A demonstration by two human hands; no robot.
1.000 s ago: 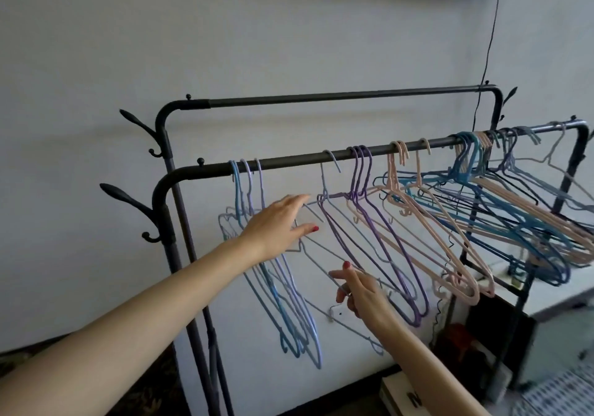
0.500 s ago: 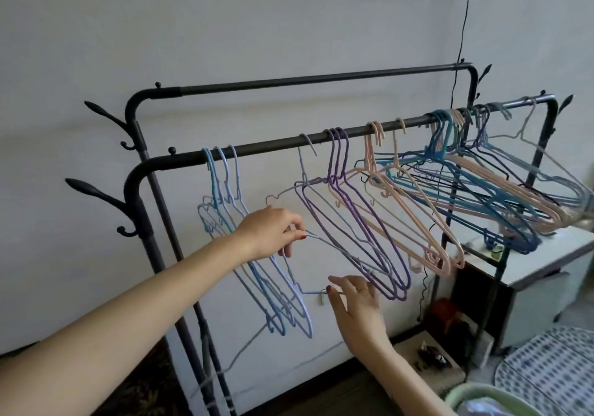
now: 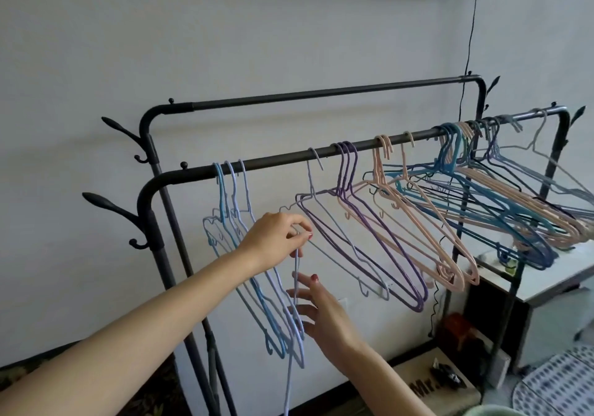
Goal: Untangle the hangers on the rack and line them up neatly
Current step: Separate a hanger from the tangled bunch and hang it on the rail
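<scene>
Hangers crowd front rail (image 3: pixel 279 161) of black rack (image 3: pixel 151 209): blue trio (image 3: pixel 225 197) at left end, purple set (image 3: pixel 347 171) mid, tangled pink/blue bunch (image 3: pixel 482 197) far right. L hand (image 3: pixel 276 238) fingers pinch thin lavender hanger (image 3: pixel 297 267) dangling below rail. R hand (image 3: pixel 324 316) fingers spread, released, just beside it.

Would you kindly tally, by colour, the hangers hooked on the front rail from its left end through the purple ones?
Blue and lavender hangers: 3
Single pale hanger: 1
Purple hangers: 3
Total: 7
</scene>
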